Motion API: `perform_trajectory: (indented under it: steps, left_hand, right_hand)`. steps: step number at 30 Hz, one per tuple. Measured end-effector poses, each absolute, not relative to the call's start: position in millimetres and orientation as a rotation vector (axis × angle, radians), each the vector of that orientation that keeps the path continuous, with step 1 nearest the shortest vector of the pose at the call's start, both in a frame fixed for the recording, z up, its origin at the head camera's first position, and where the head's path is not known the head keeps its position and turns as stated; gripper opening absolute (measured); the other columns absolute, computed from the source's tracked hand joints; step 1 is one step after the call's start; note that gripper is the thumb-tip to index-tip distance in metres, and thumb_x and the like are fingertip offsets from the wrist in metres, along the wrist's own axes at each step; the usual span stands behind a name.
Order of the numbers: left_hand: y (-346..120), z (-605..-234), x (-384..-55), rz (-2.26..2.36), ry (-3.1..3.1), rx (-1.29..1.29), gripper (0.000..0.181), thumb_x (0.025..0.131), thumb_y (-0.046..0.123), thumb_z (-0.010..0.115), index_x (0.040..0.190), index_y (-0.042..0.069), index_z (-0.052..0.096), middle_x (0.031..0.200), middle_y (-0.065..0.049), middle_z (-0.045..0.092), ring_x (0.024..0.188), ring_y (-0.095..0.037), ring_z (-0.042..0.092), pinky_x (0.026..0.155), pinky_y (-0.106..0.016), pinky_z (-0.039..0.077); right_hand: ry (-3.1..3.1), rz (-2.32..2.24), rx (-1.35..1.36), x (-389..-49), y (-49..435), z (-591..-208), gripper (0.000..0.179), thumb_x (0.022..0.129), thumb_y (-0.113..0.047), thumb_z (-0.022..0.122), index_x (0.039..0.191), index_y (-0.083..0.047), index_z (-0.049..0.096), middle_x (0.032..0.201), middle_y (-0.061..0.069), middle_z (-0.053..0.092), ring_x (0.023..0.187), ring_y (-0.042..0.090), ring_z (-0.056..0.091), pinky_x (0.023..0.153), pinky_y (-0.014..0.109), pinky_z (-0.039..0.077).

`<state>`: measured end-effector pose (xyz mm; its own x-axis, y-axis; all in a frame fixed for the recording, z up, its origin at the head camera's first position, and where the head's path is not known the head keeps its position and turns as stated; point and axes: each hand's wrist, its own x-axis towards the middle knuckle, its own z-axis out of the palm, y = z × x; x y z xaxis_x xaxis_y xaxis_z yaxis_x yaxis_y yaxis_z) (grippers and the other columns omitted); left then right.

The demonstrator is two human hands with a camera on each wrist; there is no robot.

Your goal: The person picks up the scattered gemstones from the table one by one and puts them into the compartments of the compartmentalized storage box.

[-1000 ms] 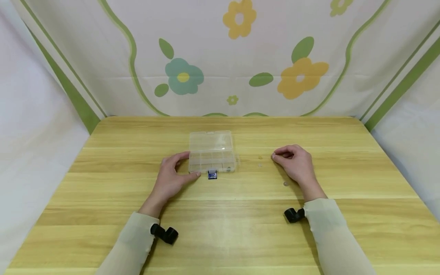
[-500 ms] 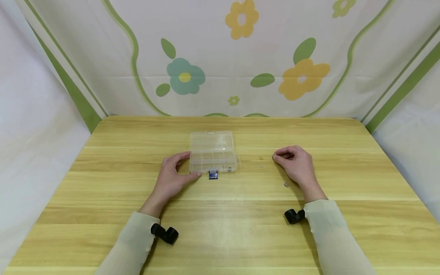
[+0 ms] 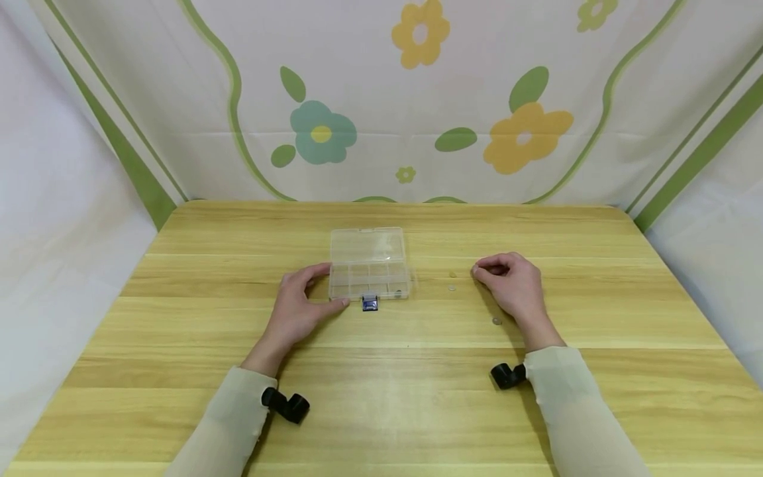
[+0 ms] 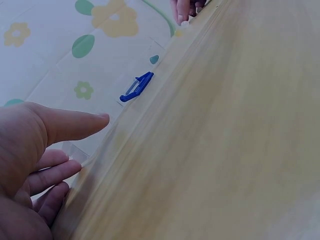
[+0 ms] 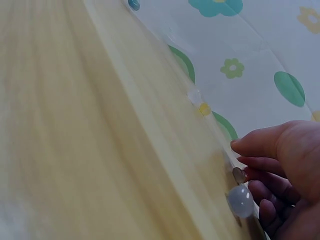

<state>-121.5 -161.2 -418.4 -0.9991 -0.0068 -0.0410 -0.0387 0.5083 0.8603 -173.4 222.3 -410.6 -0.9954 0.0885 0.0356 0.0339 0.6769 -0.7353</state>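
Note:
A clear plastic compartment box (image 3: 368, 278) stands with its lid (image 3: 365, 244) tipped back and its blue latch (image 4: 137, 87) hanging down in front. My left hand (image 3: 293, 306) holds its left end, thumb along the front edge and fingers at the side. One teal bead (image 4: 154, 59) sits in the front right compartment. My right hand (image 3: 511, 286) is low over the table, thumb and forefinger tips together; I cannot tell whether they pinch anything. In the right wrist view, a brownish bead (image 5: 239, 175) and a whitish bead (image 5: 241, 201) lie close by its curled fingers.
Between box and right hand lie a yellow bead (image 3: 452, 274) and a clear bead (image 3: 451, 288). The wooden table (image 3: 393, 391) ends at a flower-print cloth (image 3: 381, 99) behind; white cloth hangs at both sides. Black wrist cameras (image 3: 286, 405) are on both sleeves.
Both hands keep nearly the same place and pose. The right forearm shifts slightly left. The whole head view moves a little; the box and beads stay put.

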Motion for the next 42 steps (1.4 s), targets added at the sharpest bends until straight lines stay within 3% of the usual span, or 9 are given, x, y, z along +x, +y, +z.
perform_trajectory:
  steps: [8, 14, 24, 42]
  left_hand:
    - [-161.5, -418.1, -121.7, 1.535, 2.708, -0.036, 0.077, 0.087, 0.023, 0.091, 0.154, 0.009, 0.057, 0.158, -0.016, 0.050, 0.148, -0.036, 0.039, 0.125, -0.057, 0.034]
    - [-160.9, -417.2, -121.2, 1.535, 2.712, -0.031, 0.076, 0.087, 0.024, 0.090, 0.154, 0.009, 0.057, 0.158, -0.016, 0.050, 0.148, -0.037, 0.038, 0.126, -0.058, 0.034]
    - [-161.8, -416.8, -120.8, 1.556, 2.704, -0.017, 0.076, 0.088, 0.023, 0.090, 0.154, 0.008, 0.057, 0.158, -0.017, 0.051, 0.150, -0.037, 0.038, 0.127, -0.058, 0.032]
    - [-162.1, -417.3, -122.0, 1.528, 2.719, -0.024, 0.075, 0.088, 0.026, 0.090, 0.154, 0.010, 0.058, 0.156, -0.014, 0.054, 0.146, -0.036, 0.040, 0.125, -0.057, 0.035]
  right_hand:
    - [-2.786, 1.273, -0.101, -174.4, 215.5, -407.3, 0.028, 0.101, -0.032, 0.076, 0.117, -0.011, 0.082, 0.124, 0.013, 0.070, 0.107, 0.027, 0.065, 0.090, 0.033, 0.051]
    - [-2.776, 1.289, -0.056, -177.5, 205.0, -403.9, 0.026, 0.101, -0.034, 0.077, 0.115, -0.013, 0.083, 0.121, 0.010, 0.070, 0.105, 0.025, 0.066, 0.083, 0.028, 0.052]
    - [-2.778, 1.317, 0.088, -177.6, 181.2, -399.8, 0.020, 0.100, -0.027, 0.078, 0.112, -0.012, 0.084, 0.117, 0.011, 0.071, 0.105, 0.029, 0.066, 0.087, 0.038, 0.052]
    - [-2.799, 1.385, 0.173, -175.9, 153.3, -400.2, 0.015, 0.098, -0.026, 0.081, 0.108, -0.015, 0.083, 0.111, 0.007, 0.072, 0.100, 0.026, 0.066, 0.088, 0.038, 0.051]
